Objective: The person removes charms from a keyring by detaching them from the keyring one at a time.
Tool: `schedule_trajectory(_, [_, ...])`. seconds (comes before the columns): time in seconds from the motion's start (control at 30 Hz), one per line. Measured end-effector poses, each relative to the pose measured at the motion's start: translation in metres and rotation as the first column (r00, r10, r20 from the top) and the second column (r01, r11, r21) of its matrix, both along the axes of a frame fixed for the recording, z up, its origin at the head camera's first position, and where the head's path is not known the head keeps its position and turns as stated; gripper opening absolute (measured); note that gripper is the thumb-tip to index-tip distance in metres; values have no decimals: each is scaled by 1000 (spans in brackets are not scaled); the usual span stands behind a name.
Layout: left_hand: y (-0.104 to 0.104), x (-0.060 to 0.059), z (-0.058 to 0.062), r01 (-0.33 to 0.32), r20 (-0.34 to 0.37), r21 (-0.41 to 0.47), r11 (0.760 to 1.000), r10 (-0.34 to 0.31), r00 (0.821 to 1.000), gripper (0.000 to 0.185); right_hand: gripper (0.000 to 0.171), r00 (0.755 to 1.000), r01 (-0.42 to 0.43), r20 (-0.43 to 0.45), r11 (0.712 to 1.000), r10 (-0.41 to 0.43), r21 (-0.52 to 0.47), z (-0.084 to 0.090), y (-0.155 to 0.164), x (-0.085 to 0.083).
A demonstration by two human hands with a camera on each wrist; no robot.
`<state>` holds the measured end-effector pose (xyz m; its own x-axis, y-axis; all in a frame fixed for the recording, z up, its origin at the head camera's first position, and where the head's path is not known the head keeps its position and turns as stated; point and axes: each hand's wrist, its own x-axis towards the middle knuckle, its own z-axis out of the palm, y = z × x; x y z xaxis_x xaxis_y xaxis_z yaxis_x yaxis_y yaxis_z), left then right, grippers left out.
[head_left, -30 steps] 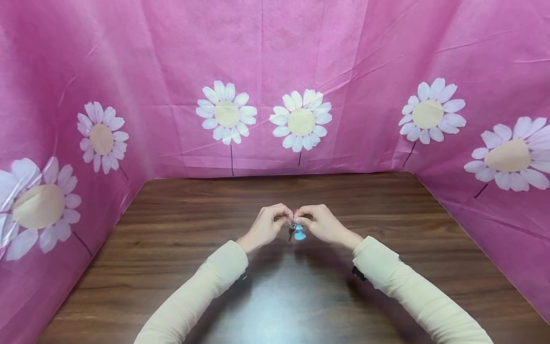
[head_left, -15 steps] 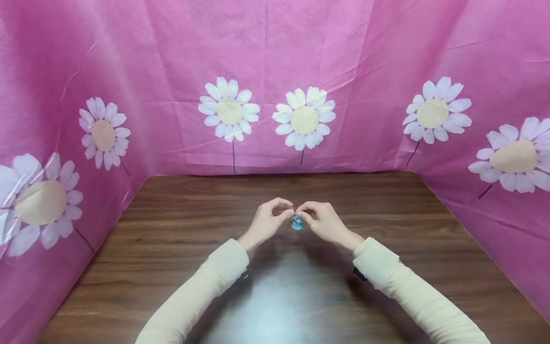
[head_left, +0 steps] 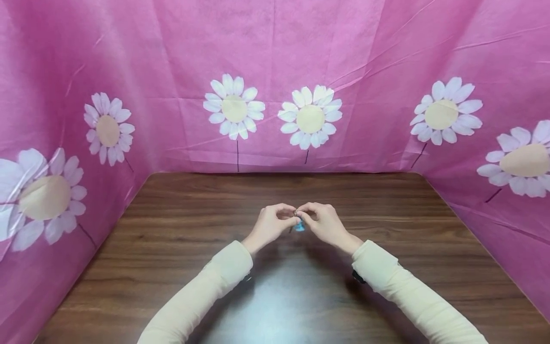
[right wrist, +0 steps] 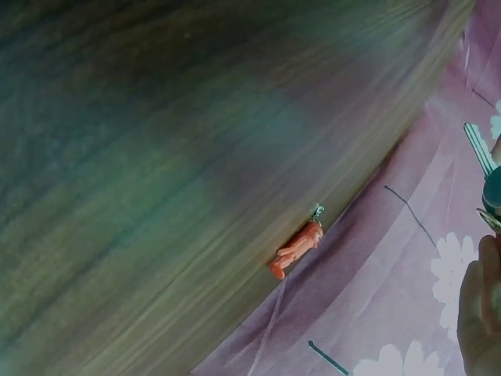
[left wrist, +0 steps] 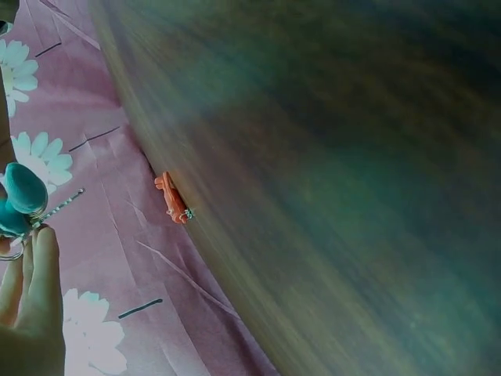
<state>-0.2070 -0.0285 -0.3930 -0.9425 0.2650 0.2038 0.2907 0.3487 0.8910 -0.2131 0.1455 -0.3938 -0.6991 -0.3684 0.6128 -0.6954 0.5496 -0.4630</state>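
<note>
Over the middle of the table, both hands meet fingertip to fingertip at a small metal key ring [head_left: 295,213]. My left hand [head_left: 267,224] pinches it between thumb and fingers. From the other side, my right hand [head_left: 324,223] pinches at the same ring. A blue charm [head_left: 300,225] hangs below the fingertips; in the left wrist view the charm [left wrist: 26,188] looks rounded and teal. Next to it a key [right wrist: 477,147] sticks out in the right wrist view. Fingers cover part of the ring.
An orange figure charm [left wrist: 172,199] with a small metal fitting lies on the wooden table [head_left: 172,267], near the far edge in the wrist views. Pink cloth [head_left: 180,48] printed with daisies surrounds the table's back and sides.
The hands stay together at the ring while the fingers shift their grip. The key and blue charm hang less visibly below them than a second ago. The head view has shifted slightly.
</note>
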Motion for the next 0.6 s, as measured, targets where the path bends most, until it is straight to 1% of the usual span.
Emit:
schedule_trajectory(0.13, [3, 0, 0, 5, -31, 39, 999, -4, 1000, 25, 4, 1000, 26, 8, 998, -26, 62, 5, 1, 3])
schedule_trajectory(0.2, [4, -1, -1, 5, -37, 62, 998, -3, 999, 25, 4, 999, 34, 19, 997, -35, 74, 7, 2, 3])
schedule_trajectory(0.4, [7, 0, 1, -1, -16, 94, 996, 2, 1000, 26, 4, 996, 40, 80, 997, -46, 73, 10, 4, 2])
schedule_trajectory(0.47, [8, 0, 3, 3, -8, 103, 995, -3, 1000, 27, 5, 991, 35, 127, 997, -43, 65, 11, 6, 1])
schedule_trajectory(0.53, [9, 1, 4, 5, -1, 114, 993, -4, 1000, 27, 6, 981, 25, 192, 999, -33, 49, 11, 7, 0])
schedule_trajectory(0.6, [10, 1, 4, 2, 4, 124, 992, -2, 1000, 27, 8, 959, 10, 282, 1000, -14, 17, 11, 8, -1])
